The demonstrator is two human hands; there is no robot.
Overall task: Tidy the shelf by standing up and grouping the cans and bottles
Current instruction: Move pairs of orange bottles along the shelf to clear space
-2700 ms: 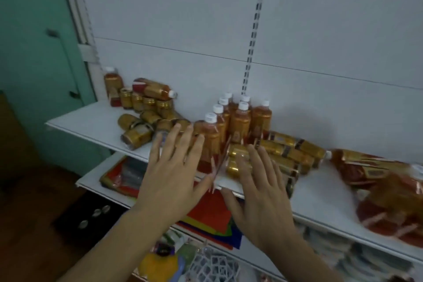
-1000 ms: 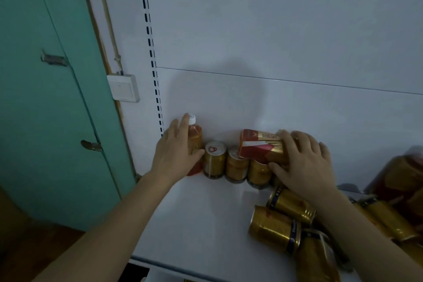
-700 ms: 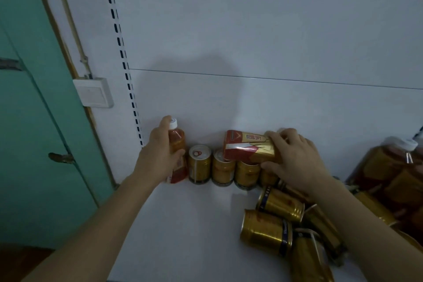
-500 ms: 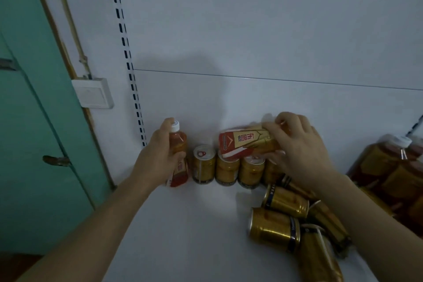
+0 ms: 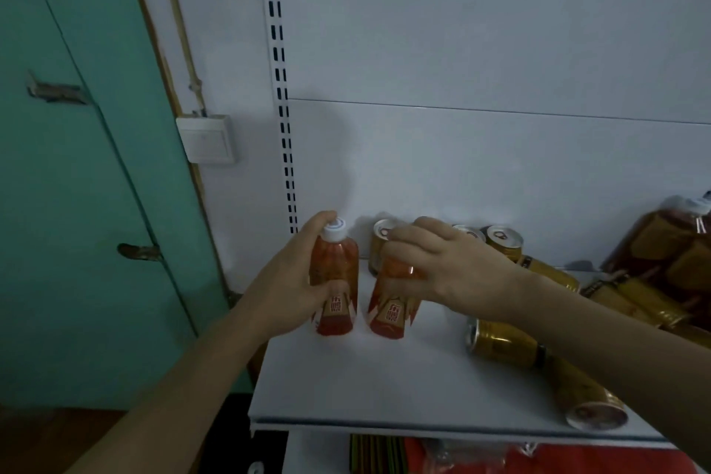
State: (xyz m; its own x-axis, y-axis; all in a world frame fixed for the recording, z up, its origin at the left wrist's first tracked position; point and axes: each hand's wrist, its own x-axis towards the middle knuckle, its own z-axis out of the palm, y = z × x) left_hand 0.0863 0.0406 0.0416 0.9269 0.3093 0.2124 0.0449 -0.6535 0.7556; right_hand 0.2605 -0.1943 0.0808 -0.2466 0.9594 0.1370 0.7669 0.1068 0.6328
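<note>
Two orange drink bottles stand side by side near the left end of the white shelf (image 5: 404, 389). My left hand (image 5: 284, 289) grips the left bottle (image 5: 335, 281), whose white cap shows above my fingers. My right hand (image 5: 442, 265) holds the right bottle (image 5: 392, 312) from above, hiding its cap. Upright gold cans (image 5: 502, 240) stand in a row against the back wall behind them. More gold cans (image 5: 500, 342) lie on their sides at the right, under my right forearm.
A larger group of amber bottles (image 5: 669, 242) sits at the far right. One fallen can (image 5: 594, 412) lies at the shelf's front edge. A green door (image 5: 77, 204) and a wall switch (image 5: 207, 138) are left of the shelf. A lower shelf holds red packages (image 5: 461, 458).
My right hand lifted the bottle that lay across the cans, turned it upright and set it beside the left bottle. My left hand brought its bottle forward from the back wall.
</note>
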